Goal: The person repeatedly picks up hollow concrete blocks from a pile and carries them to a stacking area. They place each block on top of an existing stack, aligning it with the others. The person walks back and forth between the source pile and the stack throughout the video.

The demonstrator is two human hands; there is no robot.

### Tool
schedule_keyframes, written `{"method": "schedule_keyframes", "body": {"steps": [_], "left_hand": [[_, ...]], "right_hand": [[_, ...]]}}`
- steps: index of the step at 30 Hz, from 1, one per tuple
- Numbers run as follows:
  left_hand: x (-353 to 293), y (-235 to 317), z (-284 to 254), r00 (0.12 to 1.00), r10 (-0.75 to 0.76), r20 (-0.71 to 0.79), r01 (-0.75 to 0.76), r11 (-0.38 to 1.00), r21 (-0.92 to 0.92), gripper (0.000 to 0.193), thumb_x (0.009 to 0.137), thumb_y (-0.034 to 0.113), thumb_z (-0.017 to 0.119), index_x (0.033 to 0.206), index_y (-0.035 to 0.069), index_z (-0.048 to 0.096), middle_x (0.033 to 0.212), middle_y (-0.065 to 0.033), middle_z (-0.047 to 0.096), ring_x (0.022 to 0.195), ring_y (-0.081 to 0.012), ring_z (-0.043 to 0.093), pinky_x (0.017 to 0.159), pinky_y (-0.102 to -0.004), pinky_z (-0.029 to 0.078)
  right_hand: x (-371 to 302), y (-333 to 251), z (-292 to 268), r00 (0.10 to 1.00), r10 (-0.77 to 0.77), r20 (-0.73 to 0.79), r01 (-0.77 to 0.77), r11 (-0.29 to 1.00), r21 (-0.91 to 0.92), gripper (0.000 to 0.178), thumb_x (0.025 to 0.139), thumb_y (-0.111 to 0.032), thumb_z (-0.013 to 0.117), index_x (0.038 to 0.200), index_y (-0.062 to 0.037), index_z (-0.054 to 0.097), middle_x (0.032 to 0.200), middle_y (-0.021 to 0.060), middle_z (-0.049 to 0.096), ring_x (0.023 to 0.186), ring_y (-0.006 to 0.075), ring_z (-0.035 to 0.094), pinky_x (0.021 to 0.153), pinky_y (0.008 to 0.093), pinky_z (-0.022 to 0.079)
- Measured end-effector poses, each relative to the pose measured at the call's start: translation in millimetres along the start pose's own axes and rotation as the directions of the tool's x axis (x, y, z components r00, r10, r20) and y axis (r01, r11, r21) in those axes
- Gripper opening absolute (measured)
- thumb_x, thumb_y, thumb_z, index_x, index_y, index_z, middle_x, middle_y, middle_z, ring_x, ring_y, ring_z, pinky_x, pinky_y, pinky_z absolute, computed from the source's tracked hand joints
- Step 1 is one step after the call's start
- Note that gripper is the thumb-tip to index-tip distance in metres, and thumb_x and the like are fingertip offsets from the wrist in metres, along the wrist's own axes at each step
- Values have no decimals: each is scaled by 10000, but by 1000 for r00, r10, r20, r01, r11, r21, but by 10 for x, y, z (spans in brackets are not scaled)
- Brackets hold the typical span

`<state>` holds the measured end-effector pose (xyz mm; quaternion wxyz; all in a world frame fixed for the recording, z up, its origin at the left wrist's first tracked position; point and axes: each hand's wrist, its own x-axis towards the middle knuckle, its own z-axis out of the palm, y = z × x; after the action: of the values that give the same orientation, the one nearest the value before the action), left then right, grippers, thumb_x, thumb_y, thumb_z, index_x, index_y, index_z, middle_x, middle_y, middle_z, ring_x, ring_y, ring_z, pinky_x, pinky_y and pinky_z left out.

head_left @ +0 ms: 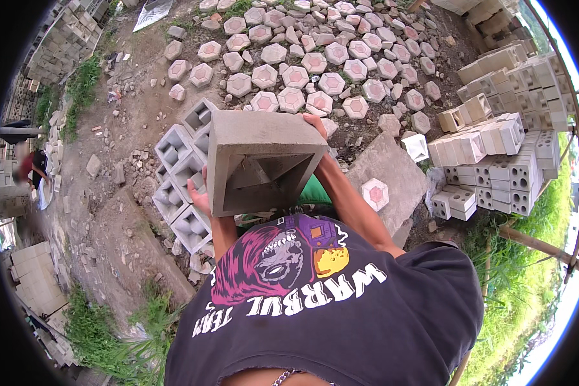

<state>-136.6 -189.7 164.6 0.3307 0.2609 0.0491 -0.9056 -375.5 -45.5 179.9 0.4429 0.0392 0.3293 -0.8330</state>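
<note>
A square grey concrete vent block [257,132] is held up in front of my body, tilted so that its hollow face with slanted inner faces shows. My left hand [200,195] presses against its left side, fingers partly behind the edge. At the far right corner, the fingers of my right hand [316,125] curl over the rim. Just to the left, under and beside the held block, similar patterned vent blocks [179,168] stand in a group on the ground.
Many hexagonal pavers [295,77] with reddish centres spread across the ground ahead. A flat slab [386,164] carries one hexagonal paver [374,194]. Hollow blocks [476,138] are stacked at the right. A person [37,168] bends at the far left among more block stacks [61,48].
</note>
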Motion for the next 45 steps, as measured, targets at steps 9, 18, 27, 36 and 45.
{"method": "schedule_keyframes", "body": {"steps": [9, 18, 27, 36, 45], "left_hand": [[1005, -454, 359, 999, -37, -35, 41, 991, 129, 572, 848, 559, 486, 1125, 80, 631, 1249, -174, 568, 1162, -356, 513, 1017, -500, 385], [2773, -1594, 1139, 993, -121, -6, 121, 984, 134, 521, 849, 534, 501, 1065, 87, 660, 1197, -163, 606, 1119, -348, 546, 1004, -489, 405], [4131, -2786, 2052, 933, -340, -121, 360, 898, 254, 590, 848, 563, 481, 1063, 39, 643, 1126, -158, 635, 1040, -334, 586, 931, -463, 463], [5305, -4041, 2687, 810, -541, -225, 577, 667, 471, 671, 851, 582, 452, 1188, 15, 570, 1165, -144, 610, 1023, -316, 579, 928, -409, 458], [7097, -5487, 3682, 722, -587, -368, 674, 472, 569, 664, 855, 585, 422, 1154, 16, 589, 1099, -140, 633, 964, -303, 586, 891, -408, 462]], "right_hand": [[911, -496, -421, 994, 49, -102, -43, 997, 58, 311, 851, -368, 526, 888, -65, 584, 759, 40, 562, 698, 153, 544, 674, 296, 444], [2245, -1979, -854, 998, -28, -56, 31, 998, 57, 302, 866, -359, 494, 917, -69, 563, 831, 59, 570, 765, 169, 547, 709, 316, 449], [2672, -3074, -1538, 927, -293, -237, 329, 935, 134, 365, 880, -397, 462, 929, -58, 589, 843, 76, 616, 750, 195, 589, 728, 346, 482], [2943, -3787, -2112, 757, -345, -555, 541, 807, 235, 411, 880, -410, 452, 945, -37, 612, 899, 108, 648, 788, 226, 603, 753, 360, 489], [4279, -4884, -2923, 649, -445, -617, 712, 640, 288, 497, 863, -398, 446, 1087, 16, 605, 1053, 171, 647, 902, 291, 619, 820, 400, 494]]}}
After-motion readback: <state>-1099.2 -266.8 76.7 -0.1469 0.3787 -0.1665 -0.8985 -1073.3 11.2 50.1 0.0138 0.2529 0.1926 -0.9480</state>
